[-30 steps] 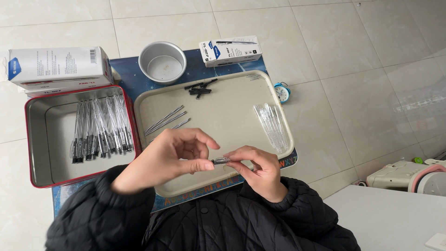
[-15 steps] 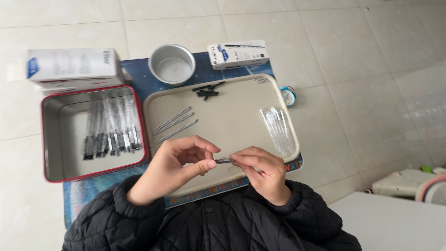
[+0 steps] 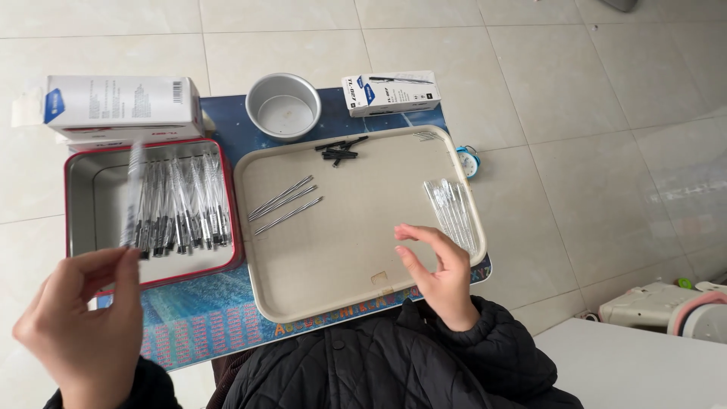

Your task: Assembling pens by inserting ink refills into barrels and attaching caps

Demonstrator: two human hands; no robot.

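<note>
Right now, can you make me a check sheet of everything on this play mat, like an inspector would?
Surface: blue mat on pale floor tiles.
Job's things: finished pens in red-rimmed tin; beige tray with three refills, clear barrels, small black parts.
Clutter: round metal pan, two white boxes, small clock.
Hands: left hand pinches a blurred pen over the tin; right hand open, empty, over the tray.
Cables: nothing seen.
Surroundings: white table corner, pink-and-white item beside it.
</note>
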